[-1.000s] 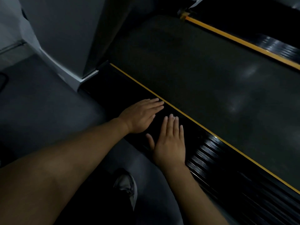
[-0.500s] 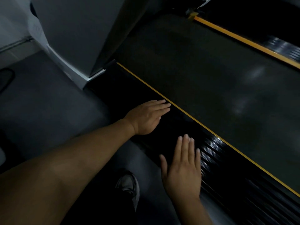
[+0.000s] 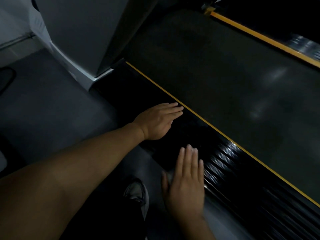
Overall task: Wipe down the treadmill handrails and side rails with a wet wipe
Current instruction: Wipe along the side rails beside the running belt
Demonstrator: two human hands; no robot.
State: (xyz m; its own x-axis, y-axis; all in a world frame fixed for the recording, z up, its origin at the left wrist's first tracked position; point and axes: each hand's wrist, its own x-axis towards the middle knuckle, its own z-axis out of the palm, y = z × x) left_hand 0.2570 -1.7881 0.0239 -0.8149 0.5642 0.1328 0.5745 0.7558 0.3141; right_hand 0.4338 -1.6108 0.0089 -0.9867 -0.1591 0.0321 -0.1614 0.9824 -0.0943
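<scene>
At side rail's [image 3: 133,87] near edge: left hand [image 3: 158,122], right hand [image 3: 186,186] flat, fingers straight, gripping nothing; ribbed section [image 3: 225,163] just right of latter.

No text, label or number is legible anywhere (dim, blurred view).

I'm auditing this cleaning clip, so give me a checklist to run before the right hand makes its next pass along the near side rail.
1. Wet wipe under right hand: cannot tell; only a pale scrap shows by the thumb.
2. Right hand flat, fingers on the side rail: ok.
3. Left hand flat on the rail, bracing: ok.
4. Shoe on the floor, off the rail: ok.
5. Ribbed stretch ahead free of objects: ok.
</scene>
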